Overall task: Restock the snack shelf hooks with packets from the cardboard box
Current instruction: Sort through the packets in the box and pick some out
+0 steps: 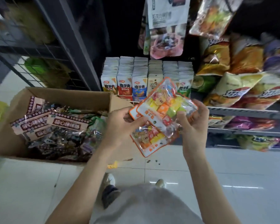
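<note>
An open cardboard box (14,139) stands on the floor at the left, full of packets with maroon-and-white labels (66,122). In front of me I hold a small stack of clear, orange-edged candy packets (162,110) filled with coloured cubes. My left hand (123,125) pinches the stack at its left edge, thumb on top. My right hand (192,120) grips the right side, fingers curled round it. A lower packet (150,139) of the stack sticks out toward me. Hanging packets (166,29) show above on the shelf.
Rows of small upright snack packs (139,81) stand on the low shelf ahead. Large chip bags (239,88) fill the shelves at the right. A dark wire rack (44,50) rises at the left. White tiled floor (233,183) lies below, with my feet near the middle.
</note>
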The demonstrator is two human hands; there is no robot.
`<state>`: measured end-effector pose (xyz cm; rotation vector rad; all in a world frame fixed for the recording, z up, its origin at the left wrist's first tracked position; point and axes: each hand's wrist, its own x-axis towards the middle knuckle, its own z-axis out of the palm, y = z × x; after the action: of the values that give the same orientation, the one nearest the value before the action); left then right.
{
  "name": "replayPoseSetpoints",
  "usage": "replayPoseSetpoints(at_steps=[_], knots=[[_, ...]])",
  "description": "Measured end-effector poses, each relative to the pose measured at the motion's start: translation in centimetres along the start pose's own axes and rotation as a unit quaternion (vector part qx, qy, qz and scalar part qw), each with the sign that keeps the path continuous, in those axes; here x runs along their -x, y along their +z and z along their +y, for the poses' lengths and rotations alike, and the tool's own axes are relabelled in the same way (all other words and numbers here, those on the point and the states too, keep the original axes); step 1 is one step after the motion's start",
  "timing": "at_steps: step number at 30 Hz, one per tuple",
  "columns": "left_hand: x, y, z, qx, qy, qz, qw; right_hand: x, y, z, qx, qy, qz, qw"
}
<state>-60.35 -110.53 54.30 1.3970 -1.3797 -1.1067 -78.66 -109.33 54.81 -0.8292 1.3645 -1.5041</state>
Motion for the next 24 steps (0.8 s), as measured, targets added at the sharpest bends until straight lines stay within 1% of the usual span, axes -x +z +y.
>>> replayPoseSetpoints(at_steps=[3,5,7,9,11,13,14,16,18,19,22,24], knots=[[-1.0,3.2,1.4,-0.014,0.010,0.029,0.999,-2.4,-6.0,-1.8,0.089,0.007,-0.123,0.988],[-1.5,4.7,2.6,-0.044,0.026,0.029,0.998,-3.6,-8.5,-2.8,0.186,-0.013,-0.188,0.964],[-1.9,5.9,3.8,-0.076,0.053,0.026,0.995,-4.5,-9.8,-3.6,0.276,-0.040,-0.215,0.936],[-2.4,6.9,5.0,-0.096,0.082,0.027,0.992,-5.5,-10.3,-4.4,0.287,-0.051,-0.223,0.930],[-3.0,7.8,6.1,-0.110,0.098,0.028,0.989,-6.5,-10.3,-5.1,0.243,-0.044,-0.205,0.947],[-3.9,8.6,6.9,-0.119,0.104,0.027,0.987,-7.5,-10.1,-5.6,0.161,-0.045,-0.181,0.969],[-4.5,8.9,7.1,-0.120,0.108,0.029,0.987,-7.9,-9.9,-5.8,0.129,-0.056,-0.170,0.975],[-6.0,9.7,7.5,-0.112,0.116,0.046,0.986,-8.9,-9.8,-6.2,0.100,-0.098,-0.145,0.979],[-7.6,10.4,7.8,-0.091,0.113,0.070,0.987,-10.1,-9.7,-6.9,0.065,-0.143,-0.106,0.982],[-8.4,10.7,7.8,-0.080,0.112,0.084,0.987,-10.8,-9.6,-7.4,0.027,-0.146,-0.083,0.985],[-10.1,11.5,7.9,-0.057,0.120,0.127,0.983,-13.7,-8.8,-8.7,-0.101,-0.100,-0.035,0.989],[-11.0,11.7,7.8,-0.052,0.130,0.154,0.978,-16.0,-7.9,-9.2,-0.118,-0.097,-0.014,0.988]])
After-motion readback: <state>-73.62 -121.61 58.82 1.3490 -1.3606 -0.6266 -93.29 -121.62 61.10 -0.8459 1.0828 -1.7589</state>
